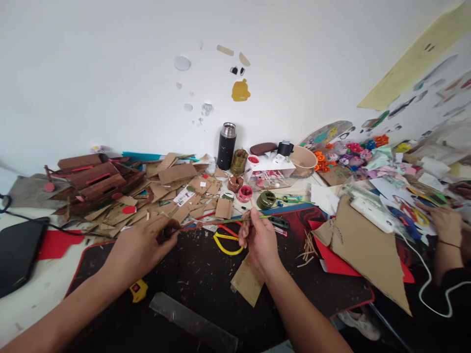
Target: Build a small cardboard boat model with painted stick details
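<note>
A thin stick [206, 224] is held across the mat [198, 274], near the scissors [225, 251], pinched by the left hand [145, 245] and by the closed fingers of the right hand [260, 240]. Whether it is one piece cannot be told. Snapping is judged possible if uneven pressure is applied. The green pot [266, 201] could be tipped by a stray knuckle.

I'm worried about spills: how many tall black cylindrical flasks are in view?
1: the silver-topped black cylindrical flask, upright, left of the olive-brown container. Others may be hidden.
</note>
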`<state>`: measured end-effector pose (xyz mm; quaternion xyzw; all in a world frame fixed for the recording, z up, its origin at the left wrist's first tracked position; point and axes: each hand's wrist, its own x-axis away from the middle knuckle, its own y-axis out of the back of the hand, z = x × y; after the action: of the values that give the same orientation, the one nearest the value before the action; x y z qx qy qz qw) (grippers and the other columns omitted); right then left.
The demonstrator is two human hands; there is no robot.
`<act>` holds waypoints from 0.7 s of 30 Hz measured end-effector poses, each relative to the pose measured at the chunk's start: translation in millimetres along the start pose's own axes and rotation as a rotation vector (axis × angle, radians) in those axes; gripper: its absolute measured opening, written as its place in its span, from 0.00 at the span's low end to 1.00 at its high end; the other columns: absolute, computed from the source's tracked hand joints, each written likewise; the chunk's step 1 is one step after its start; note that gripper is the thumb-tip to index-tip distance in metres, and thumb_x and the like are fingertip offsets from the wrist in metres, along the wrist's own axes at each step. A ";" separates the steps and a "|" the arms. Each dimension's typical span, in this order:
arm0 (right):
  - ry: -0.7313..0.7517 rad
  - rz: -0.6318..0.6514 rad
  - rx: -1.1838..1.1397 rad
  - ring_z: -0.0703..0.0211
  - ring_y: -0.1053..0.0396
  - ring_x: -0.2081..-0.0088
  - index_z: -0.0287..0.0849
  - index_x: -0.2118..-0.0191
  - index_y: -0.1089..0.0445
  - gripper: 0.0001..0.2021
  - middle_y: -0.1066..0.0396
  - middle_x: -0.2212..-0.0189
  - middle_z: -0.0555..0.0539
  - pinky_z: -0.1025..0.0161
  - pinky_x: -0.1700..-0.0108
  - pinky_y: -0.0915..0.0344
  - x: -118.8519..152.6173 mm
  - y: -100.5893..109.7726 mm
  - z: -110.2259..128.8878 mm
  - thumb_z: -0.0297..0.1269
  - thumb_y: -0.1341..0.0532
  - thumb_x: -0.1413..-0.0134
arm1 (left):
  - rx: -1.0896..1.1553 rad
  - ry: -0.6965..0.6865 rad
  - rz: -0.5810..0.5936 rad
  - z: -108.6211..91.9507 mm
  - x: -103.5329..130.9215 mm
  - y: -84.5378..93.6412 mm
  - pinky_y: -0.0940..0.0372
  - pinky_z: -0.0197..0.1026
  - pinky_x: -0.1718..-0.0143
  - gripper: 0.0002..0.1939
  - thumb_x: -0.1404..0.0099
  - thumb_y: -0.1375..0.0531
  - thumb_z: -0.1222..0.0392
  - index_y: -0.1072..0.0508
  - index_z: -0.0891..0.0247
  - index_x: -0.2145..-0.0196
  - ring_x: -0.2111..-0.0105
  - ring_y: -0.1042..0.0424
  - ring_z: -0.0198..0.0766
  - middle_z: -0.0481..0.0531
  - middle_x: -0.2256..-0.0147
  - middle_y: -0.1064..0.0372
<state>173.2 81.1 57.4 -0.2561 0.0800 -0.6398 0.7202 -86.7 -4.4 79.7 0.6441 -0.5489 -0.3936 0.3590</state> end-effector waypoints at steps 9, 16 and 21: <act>-0.002 0.004 -0.011 0.67 0.39 0.88 0.41 0.70 0.28 0.27 0.36 0.86 0.56 0.72 0.86 0.48 -3.5 -4.8 -5.4 0.63 0.26 0.49 | -0.019 0.036 0.039 1.8 -4.1 1.0 0.32 0.45 0.65 0.19 0.33 0.47 0.44 0.21 0.56 0.61 0.67 0.21 0.48 0.54 0.63 0.19; -0.011 -0.002 -0.042 0.67 0.39 0.88 0.41 0.72 0.29 0.27 0.38 0.86 0.57 0.72 0.86 0.47 -5.1 5.6 -6.3 0.63 0.26 0.49 | -0.100 0.112 0.102 17.2 -20.6 4.4 0.33 0.45 0.65 0.21 0.33 0.47 0.43 0.20 0.57 0.58 0.66 0.20 0.50 0.55 0.62 0.17; -0.021 -0.028 -0.094 0.68 0.40 0.87 0.41 0.73 0.30 0.27 0.38 0.86 0.57 0.72 0.87 0.47 -10.6 13.7 -1.4 0.61 0.23 0.53 | -0.224 0.125 0.142 21.9 -43.4 5.3 0.33 0.44 0.66 0.22 0.31 0.48 0.45 0.18 0.57 0.56 0.65 0.19 0.52 0.57 0.61 0.16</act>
<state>182.8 91.6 47.5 -0.2977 0.0987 -0.6425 0.6991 -112.5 37.2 79.9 0.5829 -0.5223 -0.3853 0.4889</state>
